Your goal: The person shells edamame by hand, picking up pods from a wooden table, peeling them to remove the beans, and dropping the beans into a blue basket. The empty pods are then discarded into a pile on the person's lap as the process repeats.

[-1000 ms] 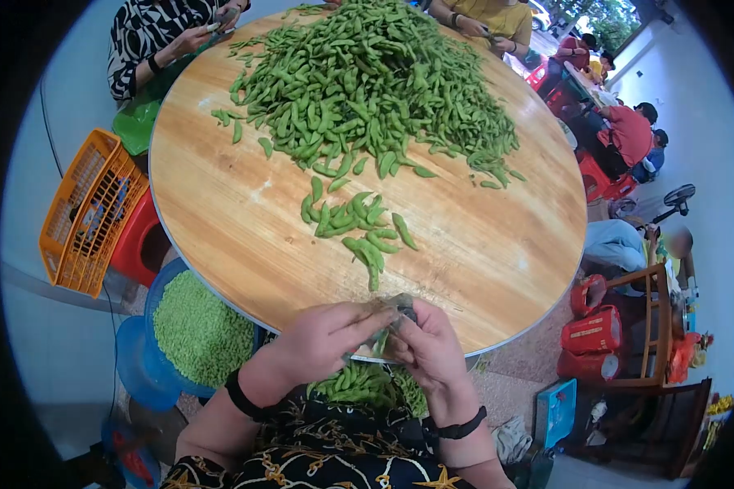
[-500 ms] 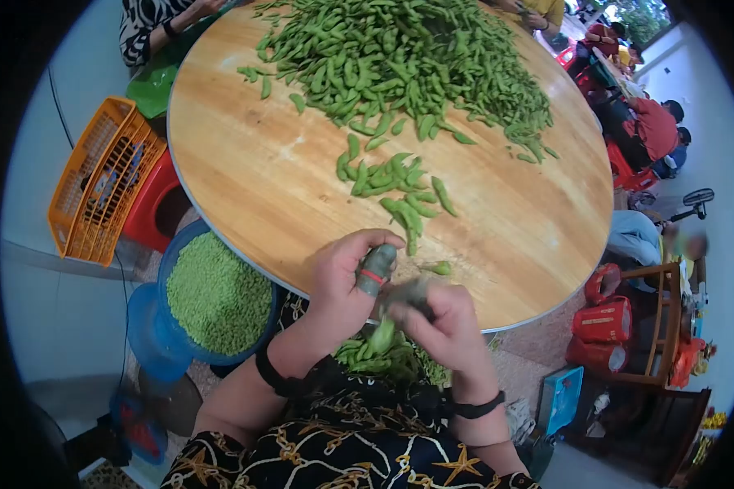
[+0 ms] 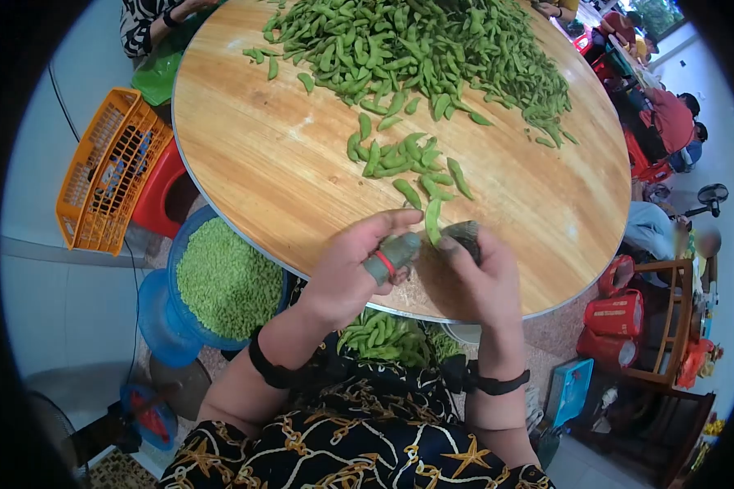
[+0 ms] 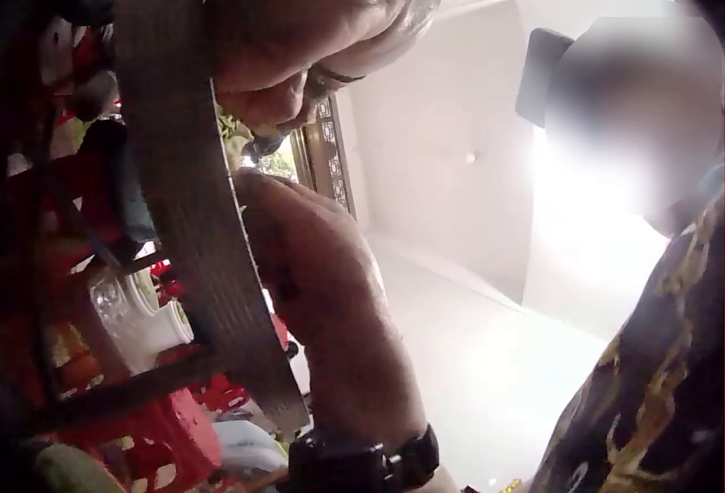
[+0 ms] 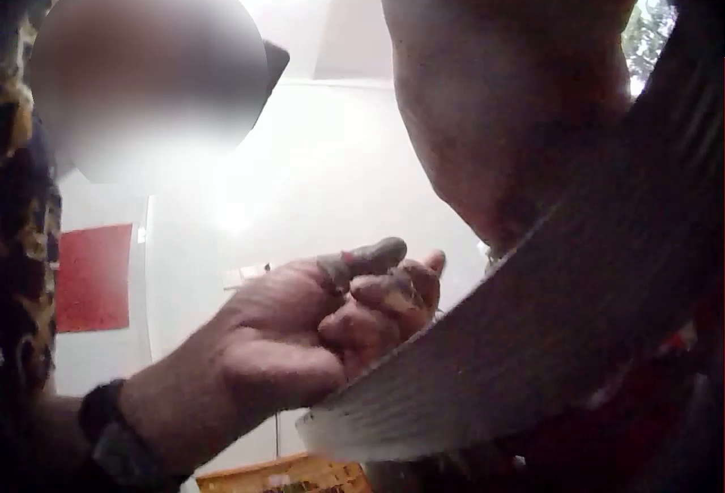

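blue basin (image 3: 172, 265): pale green beans (image 3: 220, 277) | right hand (image 3: 491, 281) pinches pod (image 3: 432, 220) | left hand (image 3: 347, 273): cannot tell

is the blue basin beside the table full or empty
Full or nearly so: pale green beans spread across the blue basin, hiding its bottom.

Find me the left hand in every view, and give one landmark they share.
Head: left hand just left of centre, over the table's near edge.
Left wrist: left hand large at the top, left of centre.
Right wrist: left hand in the lower half, just left of centre.
Shared landmark: the table, broad in head, a dark band at left in left wrist and lower right in right wrist.
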Motion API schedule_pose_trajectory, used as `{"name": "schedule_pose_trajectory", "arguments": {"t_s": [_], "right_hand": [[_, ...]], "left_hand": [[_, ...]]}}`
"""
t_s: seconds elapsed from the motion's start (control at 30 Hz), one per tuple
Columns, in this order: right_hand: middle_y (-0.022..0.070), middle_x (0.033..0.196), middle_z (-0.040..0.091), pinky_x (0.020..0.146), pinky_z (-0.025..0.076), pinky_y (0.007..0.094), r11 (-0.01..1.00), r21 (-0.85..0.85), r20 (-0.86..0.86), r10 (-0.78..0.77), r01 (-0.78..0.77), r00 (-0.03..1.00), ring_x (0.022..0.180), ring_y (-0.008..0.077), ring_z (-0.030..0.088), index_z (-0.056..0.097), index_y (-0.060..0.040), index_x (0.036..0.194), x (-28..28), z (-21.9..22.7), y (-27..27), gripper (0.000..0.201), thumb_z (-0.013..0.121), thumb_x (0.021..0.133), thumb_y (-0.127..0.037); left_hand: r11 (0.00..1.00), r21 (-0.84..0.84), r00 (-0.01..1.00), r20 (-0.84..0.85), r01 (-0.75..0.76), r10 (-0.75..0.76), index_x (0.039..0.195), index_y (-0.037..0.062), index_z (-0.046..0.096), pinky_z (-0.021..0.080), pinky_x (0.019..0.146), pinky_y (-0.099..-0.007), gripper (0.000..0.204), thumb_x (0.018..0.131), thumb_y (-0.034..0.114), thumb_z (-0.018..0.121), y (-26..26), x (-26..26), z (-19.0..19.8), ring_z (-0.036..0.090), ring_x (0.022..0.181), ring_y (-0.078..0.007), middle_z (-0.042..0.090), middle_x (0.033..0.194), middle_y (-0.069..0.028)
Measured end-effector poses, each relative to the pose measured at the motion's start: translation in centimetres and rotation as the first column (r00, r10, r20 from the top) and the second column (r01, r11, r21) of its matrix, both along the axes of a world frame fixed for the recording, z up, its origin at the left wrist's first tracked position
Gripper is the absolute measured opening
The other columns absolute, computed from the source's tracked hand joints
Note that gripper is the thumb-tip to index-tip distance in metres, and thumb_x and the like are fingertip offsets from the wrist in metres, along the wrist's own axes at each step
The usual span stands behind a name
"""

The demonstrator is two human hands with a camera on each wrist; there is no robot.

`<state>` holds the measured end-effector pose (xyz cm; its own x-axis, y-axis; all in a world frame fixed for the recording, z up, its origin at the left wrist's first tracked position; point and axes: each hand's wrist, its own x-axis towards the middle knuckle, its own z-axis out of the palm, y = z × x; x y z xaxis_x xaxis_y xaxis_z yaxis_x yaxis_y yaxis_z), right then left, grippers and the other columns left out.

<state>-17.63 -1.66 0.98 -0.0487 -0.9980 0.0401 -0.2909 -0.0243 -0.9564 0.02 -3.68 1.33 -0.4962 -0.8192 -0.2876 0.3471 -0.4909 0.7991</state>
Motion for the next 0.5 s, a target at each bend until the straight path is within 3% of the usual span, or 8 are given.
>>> {"name": "schedule_pose_trajectory", "arguments": {"t_s": [0.03, 0.07, 0.1, 0.13, 0.17, 0.33, 0.4, 0.5], "right_hand": [[-0.0062, 0.059, 0.046, 0.045, 0.031, 0.0205, 0.988, 0.141, 0.301, 0.024, -0.07, 0.953, 0.05, 0.0039, 0.039, 0.059, 0.0004, 0.092, 0.1, 0.8, 0.4, 0.018, 0.058, 0.087, -0.016], [-0.0062, 0.059, 0.046, 0.045, 0.031, 0.0205, 0.987, 0.144, 0.305, 0.022, -0.069, 0.952, 0.05, 0.0039, 0.039, 0.059, 0.0004, 0.092, 0.1, 1.4, 0.8, 0.018, 0.058, 0.087, -0.016], [-0.006, 0.059, 0.045, 0.045, 0.03, 0.0199, 0.951, 0.26, 0.441, 0.036, -0.167, 0.897, 0.051, 0.0036, 0.038, 0.058, 0.0001, 0.092, -0.1, 1.8, 1.2, 0.018, 0.057, 0.088, -0.018], [-0.0058, 0.059, 0.045, 0.046, 0.029, 0.0193, 0.893, 0.354, 0.568, 0.029, -0.277, 0.822, 0.052, 0.0032, 0.037, 0.057, -0.0002, 0.092, -0.4, 2.1, 1.5, 0.019, 0.055, 0.089, -0.019], [-0.005, 0.061, 0.045, 0.047, 0.028, 0.0183, 0.856, 0.348, 0.549, 0.146, -0.383, 0.823, 0.054, 0.0027, 0.036, 0.055, -0.0005, 0.094, -0.8, 2.5, 1.6, 0.021, 0.049, 0.093, -0.02], [-0.0028, 0.063, 0.045, 0.048, 0.028, 0.0182, 0.905, 0.248, 0.569, 0.152, -0.346, 0.808, 0.054, 0.0036, 0.037, 0.052, -0.0026, 0.088, 0.5, 2.8, 2.6, 0.022, 0.04, 0.096, -0.019], [-0.0033, 0.062, 0.045, 0.048, 0.029, 0.0184, 0.889, 0.236, 0.566, 0.203, -0.393, 0.799, 0.054, 0.0035, 0.037, 0.051, -0.0031, 0.084, 0.2, 2.4, 2.7, 0.022, 0.04, 0.096, -0.018], [-0.0034, 0.061, 0.044, 0.048, 0.029, 0.0187, 0.888, 0.257, 0.544, 0.194, -0.382, 0.816, 0.053, 0.0035, 0.036, 0.05, -0.0031, 0.084, 0.2, 2.1, 2.8, 0.021, 0.039, 0.096, -0.016]], "left_hand": [[1.0, 0.006, 1.0, 0.003, 0.001, -0.001, 0.1, 0.0038, 0.053, 0.038, 0.056, -0.0179, 0.014, 0.087, 0.007, 0.049, -0.1, 0.0, -0.1, 0.045, 0.066, -0.004, 0.052, 0.081, 0.0008], [0.995, 0.07, 0.987, -0.146, 0.073, -0.062, 0.104, 0.0028, 0.053, 0.038, 0.054, -0.0172, 0.02, 0.085, 0.006, 0.053, -0.2, -0.1, -0.3, 0.047, 0.067, -0.0049, 0.054, 0.082, -0.0002], [0.981, 0.122, 0.948, -0.297, 0.153, -0.111, 0.109, 0.0019, 0.053, 0.037, 0.053, -0.0166, 0.027, 0.083, 0.005, 0.057, -0.3, -0.1, -0.5, 0.049, 0.068, -0.0058, 0.055, 0.083, -0.0013], [0.98, 0.125, 0.949, -0.294, 0.153, -0.111, 0.109, 0.0019, 0.053, 0.037, 0.053, -0.0166, 0.027, 0.083, 0.005, 0.057, -0.2, -0.3, -0.8, 0.049, 0.068, -0.0058, 0.055, 0.083, -0.0013], [0.995, 0.045, 0.954, -0.29, 0.092, -0.075, 0.105, 0.002, 0.053, 0.039, 0.056, -0.0171, 0.026, 0.08, 0.003, 0.059, -0.1, -0.7, -1.1, 0.051, 0.07, -0.0066, 0.056, 0.085, -0.0017], [0.996, -0.052, 0.943, -0.327, -0.078, 0.057, 0.095, 0.0034, 0.054, 0.044, 0.065, -0.0186, 0.022, 0.075, -0.001, 0.063, 0.4, -0.8, -2.3, 0.056, 0.078, -0.0093, 0.058, 0.088, -0.0025], [0.971, -0.137, 0.961, -0.221, -0.196, 0.163, 0.089, 0.0052, 0.053, 0.044, 0.065, -0.0188, 0.019, 0.075, -0.001, 0.064, 0.7, -1.4, -2.2, 0.056, 0.076, -0.0084, 0.059, 0.086, -0.0018], [0.943, -0.255, 0.976, -0.035, -0.216, 0.214, 0.087, 0.0048, 0.054, 0.043, 0.066, -0.02, 0.015, 0.076, 0.001, 0.065, 0.8, -1.8, -2.3, 0.055, 0.076, -0.0071, 0.058, 0.084, -0.0008]]}}
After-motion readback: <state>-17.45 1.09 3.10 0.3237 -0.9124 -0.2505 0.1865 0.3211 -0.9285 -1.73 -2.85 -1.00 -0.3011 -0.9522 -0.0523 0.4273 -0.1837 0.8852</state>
